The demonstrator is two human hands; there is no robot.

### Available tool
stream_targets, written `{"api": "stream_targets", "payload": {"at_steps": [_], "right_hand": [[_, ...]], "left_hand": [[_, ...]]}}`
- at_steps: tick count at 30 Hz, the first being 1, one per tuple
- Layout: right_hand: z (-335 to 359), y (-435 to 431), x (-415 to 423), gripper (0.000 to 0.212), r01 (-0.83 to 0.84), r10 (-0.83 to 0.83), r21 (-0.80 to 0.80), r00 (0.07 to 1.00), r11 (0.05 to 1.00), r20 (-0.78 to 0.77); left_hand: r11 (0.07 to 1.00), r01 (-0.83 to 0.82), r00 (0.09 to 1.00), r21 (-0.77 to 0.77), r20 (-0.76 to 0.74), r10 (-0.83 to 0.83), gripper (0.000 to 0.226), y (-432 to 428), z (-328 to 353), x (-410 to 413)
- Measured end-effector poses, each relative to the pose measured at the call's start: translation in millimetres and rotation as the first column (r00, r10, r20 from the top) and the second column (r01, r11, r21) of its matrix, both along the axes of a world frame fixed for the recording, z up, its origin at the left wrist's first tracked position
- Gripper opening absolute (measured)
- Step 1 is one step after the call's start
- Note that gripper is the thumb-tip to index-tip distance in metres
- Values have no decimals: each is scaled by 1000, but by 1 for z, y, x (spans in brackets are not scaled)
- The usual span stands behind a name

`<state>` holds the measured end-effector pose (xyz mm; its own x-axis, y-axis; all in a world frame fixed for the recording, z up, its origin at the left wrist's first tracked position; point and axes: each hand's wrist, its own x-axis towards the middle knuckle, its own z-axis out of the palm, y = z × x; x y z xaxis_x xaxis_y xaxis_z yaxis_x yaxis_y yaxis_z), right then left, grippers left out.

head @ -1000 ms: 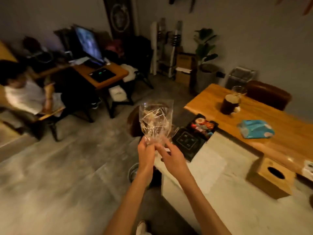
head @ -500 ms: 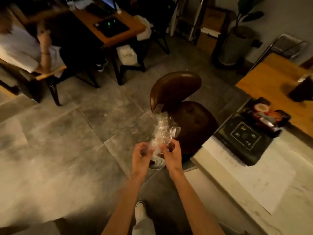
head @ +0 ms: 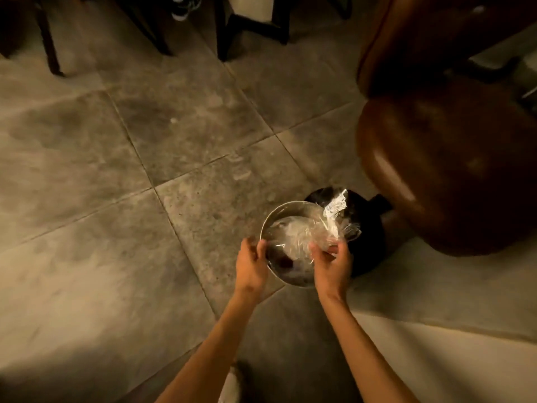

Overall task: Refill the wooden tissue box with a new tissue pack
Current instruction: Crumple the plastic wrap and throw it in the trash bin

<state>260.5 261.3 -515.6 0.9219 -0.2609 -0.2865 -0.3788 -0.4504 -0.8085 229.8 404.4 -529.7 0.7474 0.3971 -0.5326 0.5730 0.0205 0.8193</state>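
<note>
A crumpled clear plastic wrapper [head: 316, 232] hangs over the open mouth of a round metal-rimmed bin [head: 280, 213] on the floor. My right hand [head: 331, 264] pinches the wrapper's lower right part just above the bin. My left hand [head: 251, 263] is at the bin's left rim with its fingers curled beside the wrapper's edge; whether it still holds the plastic is unclear. The wooden tissue box and the tissue pack are out of view.
A brown leather chair [head: 450, 170] stands close to the right of the bin. The bin's black part [head: 367, 257] lies behind it. A pale counter edge [head: 441, 362] fills the lower right. Dark furniture legs [head: 223, 27] stand at the top on the tiled floor.
My view has tipped down from the room to the floor. Both hands brought the wrapper down over the bin, crumpling it smaller. The tables and the tissue box left the view.
</note>
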Motion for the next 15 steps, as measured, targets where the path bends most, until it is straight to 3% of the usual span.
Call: {"api": "stream_targets", "payload": {"at_steps": [3,5,7,8,11,12,15], "right_hand": [[-67,13,12,36,-128,152,-246,985,961,84],[-101,17,19,28,-258,327,-520,944,814,44],[-125,20,24,26,-404,452,-682,884,610,-120],[-132,23,27,29,-471,451,-662,865,583,-219],[-145,36,43,39,-604,440,-457,794,653,-420],[-143,41,47,41,-678,487,-381,725,629,-487],[-112,47,52,43,-878,555,-188,430,440,-712]], "left_hand": [[997,72,993,15,-97,-70,47,-3,-78,5],[994,105,994,10,-38,-104,48,-8,-114,4],[995,92,994,37,49,-94,43,-14,-132,4],[997,71,994,39,75,-74,37,-16,-135,5],[995,30,992,96,118,-41,32,-20,-132,9],[995,27,992,101,122,-40,35,-21,-131,9],[995,20,996,101,87,-28,42,-24,-138,5]]}}
